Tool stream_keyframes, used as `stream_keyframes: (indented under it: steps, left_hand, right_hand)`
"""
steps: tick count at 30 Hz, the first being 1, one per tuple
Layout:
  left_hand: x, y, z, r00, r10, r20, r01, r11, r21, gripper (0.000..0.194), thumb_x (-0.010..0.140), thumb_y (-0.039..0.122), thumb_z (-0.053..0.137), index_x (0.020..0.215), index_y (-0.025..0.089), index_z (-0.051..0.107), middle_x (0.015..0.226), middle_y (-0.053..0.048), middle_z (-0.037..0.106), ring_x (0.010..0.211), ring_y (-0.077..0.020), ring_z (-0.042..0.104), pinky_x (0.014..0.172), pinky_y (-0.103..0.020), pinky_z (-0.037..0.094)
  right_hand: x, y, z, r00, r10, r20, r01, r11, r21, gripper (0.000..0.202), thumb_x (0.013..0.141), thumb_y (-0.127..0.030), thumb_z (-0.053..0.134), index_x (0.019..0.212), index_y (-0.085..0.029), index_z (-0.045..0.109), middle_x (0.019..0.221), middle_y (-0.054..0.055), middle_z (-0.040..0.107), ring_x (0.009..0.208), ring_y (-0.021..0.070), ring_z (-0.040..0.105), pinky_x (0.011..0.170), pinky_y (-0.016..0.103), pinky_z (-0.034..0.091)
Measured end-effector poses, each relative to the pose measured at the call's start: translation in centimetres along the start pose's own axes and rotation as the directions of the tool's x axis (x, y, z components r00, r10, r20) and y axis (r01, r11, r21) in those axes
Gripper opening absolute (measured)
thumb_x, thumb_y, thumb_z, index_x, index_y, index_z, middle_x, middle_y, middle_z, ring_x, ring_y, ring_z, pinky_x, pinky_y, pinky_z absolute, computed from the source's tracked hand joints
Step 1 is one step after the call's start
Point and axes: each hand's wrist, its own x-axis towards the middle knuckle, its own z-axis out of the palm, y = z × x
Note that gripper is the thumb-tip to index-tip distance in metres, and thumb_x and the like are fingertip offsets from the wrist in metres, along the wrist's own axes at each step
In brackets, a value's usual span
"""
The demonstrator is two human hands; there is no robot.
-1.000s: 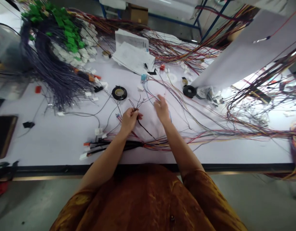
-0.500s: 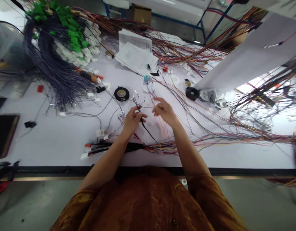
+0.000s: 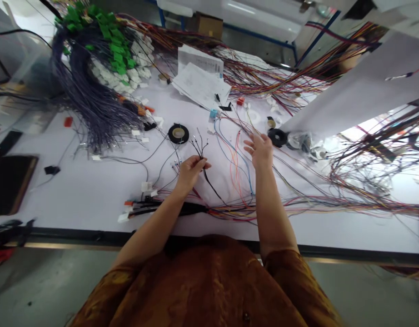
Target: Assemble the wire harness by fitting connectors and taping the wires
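Black wires pinched in the left hand, right hand loosely spread off to the side.
So the left hand [image 3: 192, 172] has thumb and fingers closed on a thin bunch of black wires [image 3: 210, 182], loose ends fanned out above the grip, the rest slanting down toward the sleeved bundle [image 3: 193, 208] near the table edge. Right hand [image 3: 261, 152] is partly open over the table, fingers apart; can't tell if its fingertips touch the wires under them. Blue wires [image 3: 245, 163] and orange wires [image 3: 234, 168] lie between the hands, one tape roll [image 3: 172, 135] sits just past the left hand.
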Motion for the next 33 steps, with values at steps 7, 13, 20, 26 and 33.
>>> stream_keyframes:
  steps: [7,13,20,26,33]
  left_hand:
    - [0.3,-0.4,-0.1,1.000,0.028,-0.003,-0.028,0.999,-0.042,0.026,0.078,0.042,0.068,0.085,0.017,0.070,0.081,-0.004,0.074,0.075,-0.0131,0.064,0.070,-0.025,0.046]
    - [0.4,-0.5,0.2,0.996,0.074,-0.040,-0.078,0.991,-0.105,0.025,0.075,0.040,0.071,0.084,0.017,0.070,0.076,-0.003,0.072,0.070,-0.0113,0.062,0.066,-0.023,0.044]
    - [0.0,0.8,0.5,0.983,0.179,-0.037,-0.183,0.968,-0.172,0.030,0.077,0.039,0.069,0.096,0.015,0.068,0.073,-0.003,0.070,0.068,-0.0108,0.064,0.068,-0.025,0.048]
    - [0.4,2.1,0.5,0.983,0.172,-0.069,-0.181,0.971,-0.157,0.033,0.082,0.044,0.063,0.098,0.015,0.066,0.079,-0.006,0.073,0.068,-0.0130,0.068,0.065,-0.025,0.053]
    - [0.5,3.3,0.5,0.981,0.182,-0.071,-0.190,0.973,-0.128,0.028,0.085,0.042,0.059,0.093,0.016,0.062,0.079,-0.007,0.075,0.067,-0.0141,0.071,0.059,-0.023,0.053]
  right_hand:
    - [-9.6,3.5,-0.6,0.713,0.138,0.687,0.075,0.960,-0.270,0.036,0.078,-0.035,0.067,0.109,-0.019,0.058,0.092,0.003,0.069,0.074,0.0122,0.066,0.066,0.024,0.053]
    - [-14.5,6.3,-1.2,0.734,0.163,0.659,0.161,0.901,-0.402,0.025,0.091,-0.035,0.049,0.098,-0.017,0.065,0.065,-0.003,0.056,0.051,0.0069,0.046,0.050,0.020,0.037]
    - [-14.6,6.0,-1.5,0.750,0.182,0.636,0.085,0.927,-0.366,0.029,0.091,-0.041,0.048,0.092,-0.017,0.064,0.062,-0.005,0.051,0.044,0.0057,0.040,0.043,0.020,0.030]
    - [-14.9,6.2,-1.6,0.764,0.174,0.621,0.069,0.935,-0.347,0.029,0.090,-0.041,0.049,0.090,-0.016,0.064,0.059,-0.006,0.049,0.044,0.0059,0.039,0.043,0.021,0.029]
    - [-14.8,6.3,-1.8,0.765,0.160,0.624,0.058,0.948,-0.314,0.028,0.090,-0.042,0.050,0.088,-0.017,0.063,0.059,-0.006,0.050,0.045,0.0060,0.040,0.044,0.021,0.030]
